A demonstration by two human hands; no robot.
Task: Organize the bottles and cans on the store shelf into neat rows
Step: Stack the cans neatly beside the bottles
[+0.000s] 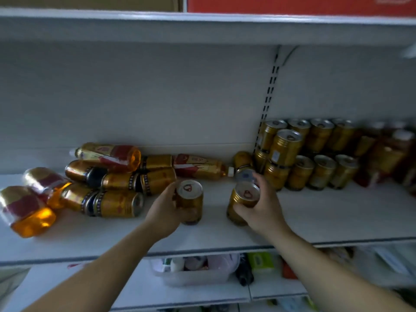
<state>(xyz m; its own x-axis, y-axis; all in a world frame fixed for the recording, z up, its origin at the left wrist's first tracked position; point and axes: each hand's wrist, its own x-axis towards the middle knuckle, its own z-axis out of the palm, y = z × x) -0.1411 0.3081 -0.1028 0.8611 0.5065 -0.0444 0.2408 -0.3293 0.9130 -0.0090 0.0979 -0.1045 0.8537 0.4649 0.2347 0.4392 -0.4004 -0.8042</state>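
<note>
My left hand [165, 212] grips an upright gold can [190, 200] from its left side, near the middle of the white shelf [337, 221]. My right hand [262, 206] grips a second upright gold can [242, 199] just to the right of the first. Another can [245, 174] stands right behind it. To the left lies a jumble of gold cans [117, 203] on their sides, mixed with bottles of amber drink [27, 210]. One bottle [200, 166] lies along the back wall. On the right, upright gold cans [319, 152] are stacked in two tiers.
Dark bottles [387, 154] stand blurred at the far right of the shelf. The shelf below holds a clear plastic bin [193, 273] of small goods and a green packet [262, 262]. Another shelf board [202, 25] runs overhead.
</note>
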